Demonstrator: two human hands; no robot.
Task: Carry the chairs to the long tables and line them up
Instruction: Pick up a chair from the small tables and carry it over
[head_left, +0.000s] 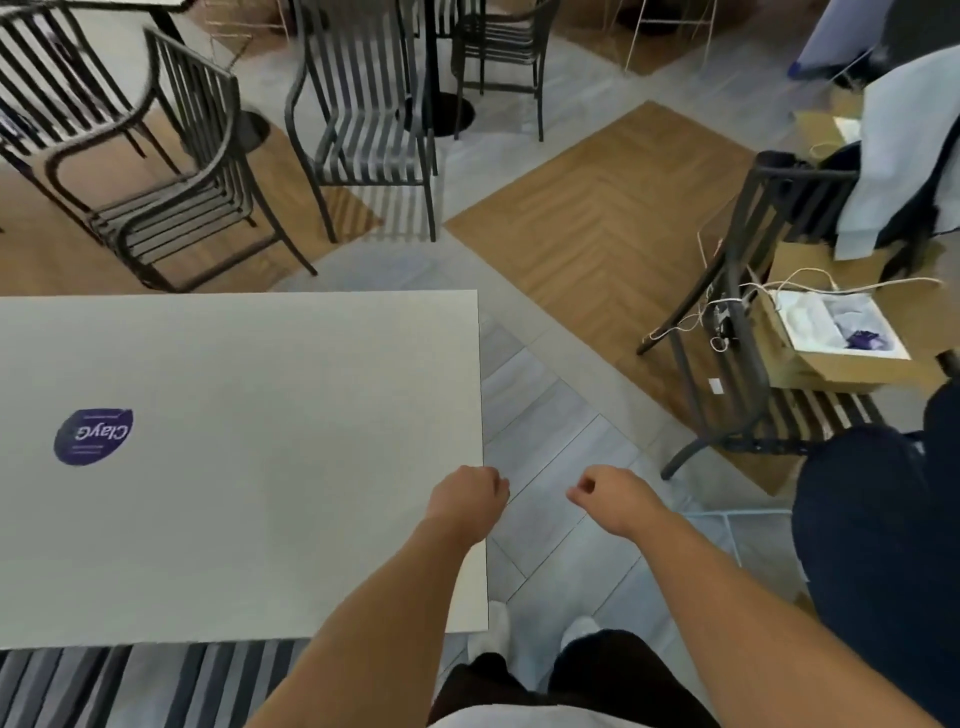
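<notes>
A white long table (249, 519) with a purple sticker fills the left. My left hand (467, 496) hovers over its right edge, fingers loosely curled, holding nothing. My right hand (615, 496) hangs beside it over the grey floor, also loosely curled and holding nothing. Beyond the table stand dark slatted metal chairs: a stack (171, 208) at the left, a single chair (363, 135) in the middle and another (504, 57) further back. A slatted chair seat (104, 686) shows below the table's near edge.
At the right, another dark chair (748, 291) carries open cardboard boxes (831, 358) and loose white cables. A person's dark-trousered leg (878, 530) stands at the right edge. A round table base (441, 117) stands behind the single chair.
</notes>
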